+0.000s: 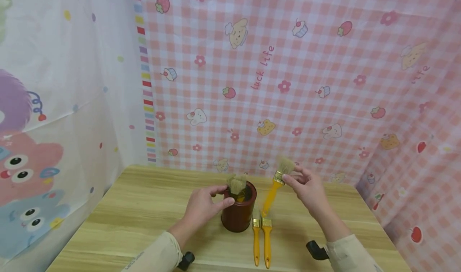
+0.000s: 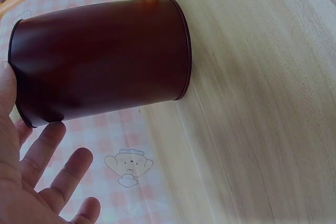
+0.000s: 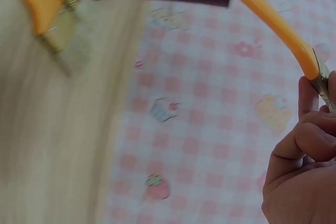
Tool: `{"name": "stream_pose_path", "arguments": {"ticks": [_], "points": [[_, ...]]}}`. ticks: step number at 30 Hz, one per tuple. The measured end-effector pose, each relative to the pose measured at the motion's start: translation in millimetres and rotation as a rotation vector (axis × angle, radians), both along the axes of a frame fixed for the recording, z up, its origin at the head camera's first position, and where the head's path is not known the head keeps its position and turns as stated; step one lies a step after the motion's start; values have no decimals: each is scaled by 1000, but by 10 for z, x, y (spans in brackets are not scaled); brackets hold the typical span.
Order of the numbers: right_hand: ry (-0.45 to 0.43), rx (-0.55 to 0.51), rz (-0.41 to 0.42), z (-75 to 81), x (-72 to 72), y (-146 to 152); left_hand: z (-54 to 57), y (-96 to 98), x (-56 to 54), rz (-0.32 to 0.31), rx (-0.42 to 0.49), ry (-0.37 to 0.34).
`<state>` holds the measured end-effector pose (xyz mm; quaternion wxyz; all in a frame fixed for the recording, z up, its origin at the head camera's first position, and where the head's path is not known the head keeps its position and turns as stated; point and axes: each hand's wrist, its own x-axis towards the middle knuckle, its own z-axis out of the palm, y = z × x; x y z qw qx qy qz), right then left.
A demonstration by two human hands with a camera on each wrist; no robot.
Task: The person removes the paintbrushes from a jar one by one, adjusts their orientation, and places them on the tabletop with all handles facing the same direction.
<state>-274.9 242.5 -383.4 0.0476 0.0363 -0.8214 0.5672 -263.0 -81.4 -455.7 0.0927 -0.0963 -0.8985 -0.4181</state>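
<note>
A dark red-brown cylindrical cup (image 1: 237,215) stands upright on the table with bristle-up brushes (image 1: 237,184) inside it. My left hand (image 1: 206,203) holds the cup at its rim, the thumb on the near side. In the left wrist view the other fingers of that hand (image 2: 39,177) spread below the cup wall. To the right of the cup, my right hand (image 1: 305,186) pinches a paintbrush (image 1: 272,194) by its metal band, bristles up and yellow handle slanting down. The right wrist view shows this handle (image 3: 273,22) crossing in front of the cup.
Two more yellow-handled paintbrushes, a narrower one (image 1: 256,242) and a wider one (image 1: 267,244), lie side by side on the wooden table (image 1: 144,212), bristles away from me. A pink checked cloth (image 1: 281,64) hangs behind the table, and a white printed cloth (image 1: 90,104) at the left.
</note>
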Motion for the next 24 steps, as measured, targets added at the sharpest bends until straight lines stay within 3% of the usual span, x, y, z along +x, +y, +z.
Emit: {"name": "stream_pose_path", "arguments": {"ticks": [15,24], "points": [[-298,124,41,-546,54,406,-6,-7,4,3,12,12],[-315,168,135,-916,-14,447,-19,-6,3,-19,33,20]]}}
